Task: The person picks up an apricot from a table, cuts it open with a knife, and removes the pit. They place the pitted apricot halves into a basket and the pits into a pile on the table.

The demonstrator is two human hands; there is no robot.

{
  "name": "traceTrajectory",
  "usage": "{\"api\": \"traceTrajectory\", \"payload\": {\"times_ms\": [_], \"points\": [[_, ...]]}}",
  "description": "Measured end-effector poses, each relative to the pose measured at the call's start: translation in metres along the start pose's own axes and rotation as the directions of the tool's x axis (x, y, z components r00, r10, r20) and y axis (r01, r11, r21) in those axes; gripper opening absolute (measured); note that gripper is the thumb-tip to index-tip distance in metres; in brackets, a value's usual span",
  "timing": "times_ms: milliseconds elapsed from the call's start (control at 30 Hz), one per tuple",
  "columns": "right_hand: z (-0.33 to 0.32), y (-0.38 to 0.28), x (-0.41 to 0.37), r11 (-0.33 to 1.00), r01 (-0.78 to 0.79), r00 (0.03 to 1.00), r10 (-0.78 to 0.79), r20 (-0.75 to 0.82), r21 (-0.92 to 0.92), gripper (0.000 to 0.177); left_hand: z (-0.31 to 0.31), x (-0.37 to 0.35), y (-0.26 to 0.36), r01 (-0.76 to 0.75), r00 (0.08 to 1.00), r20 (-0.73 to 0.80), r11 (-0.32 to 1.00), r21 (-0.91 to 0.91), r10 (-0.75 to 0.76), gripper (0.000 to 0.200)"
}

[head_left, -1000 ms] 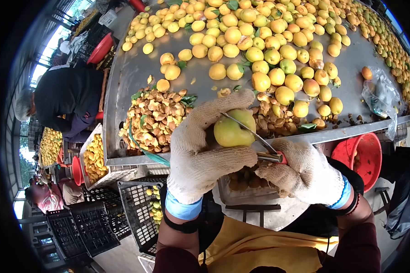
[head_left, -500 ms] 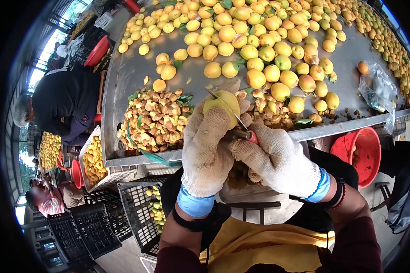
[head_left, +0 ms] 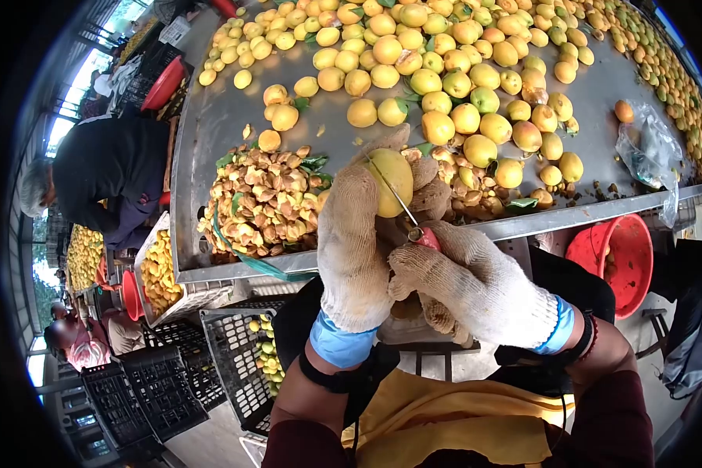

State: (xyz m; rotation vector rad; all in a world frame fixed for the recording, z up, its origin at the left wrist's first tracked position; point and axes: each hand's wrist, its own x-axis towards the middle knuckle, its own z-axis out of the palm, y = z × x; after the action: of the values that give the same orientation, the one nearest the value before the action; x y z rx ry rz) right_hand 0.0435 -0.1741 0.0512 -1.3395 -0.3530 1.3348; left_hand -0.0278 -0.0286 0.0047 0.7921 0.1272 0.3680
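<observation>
My left hand (head_left: 359, 234), in a stained white knit glove, grips a round yellow fruit (head_left: 390, 183) that looks like an apricot. In my right hand (head_left: 476, 281), gloved the same way, is a small knife (head_left: 402, 204) with a red handle. Its thin blade lies slantwise across the fruit's face. Both hands are close together over the front edge of a metal table (head_left: 234, 109). Just left of them on the table is a heap of brown and yellow fruit pieces (head_left: 261, 199), and more such pieces lie behind my right hand.
Many whole yellow fruits (head_left: 483, 78) cover the table's far side. A clear plastic bag (head_left: 649, 152) lies at the right edge. Below stand a red bucket (head_left: 628, 265) and a black crate (head_left: 238, 359) with fruit. A person in dark clothes (head_left: 113, 175) bends over at the left.
The fruit has turned in my left hand, showing more of its yellow side. The knife and my right hand have shifted slightly down and left, the blade now lying over the fruit's right side.
</observation>
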Motion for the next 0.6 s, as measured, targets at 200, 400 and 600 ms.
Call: {"api": "traceTrajectory", "payload": {"times_ms": [200,400,600], "points": [[-0.008,0.033,0.022,0.685,0.305,0.866,-0.488,-0.106,-0.661,0.039,-0.010,0.003,0.000,0.140,0.987,-0.053,0.978,-0.156,-0.149,0.076],[-0.024,0.017,0.008,0.997,0.062,0.997,-0.064,-0.033,-0.043,0.035,-0.001,0.009,0.006,0.077,0.996,-0.066,0.959,0.273,-0.061,0.068],[-0.021,0.005,0.000,0.999,-0.035,0.998,0.033,0.046,0.034,0.032,-0.010,0.012,0.005,0.076,0.996,-0.069,0.959,0.273,-0.060,0.068]]}}
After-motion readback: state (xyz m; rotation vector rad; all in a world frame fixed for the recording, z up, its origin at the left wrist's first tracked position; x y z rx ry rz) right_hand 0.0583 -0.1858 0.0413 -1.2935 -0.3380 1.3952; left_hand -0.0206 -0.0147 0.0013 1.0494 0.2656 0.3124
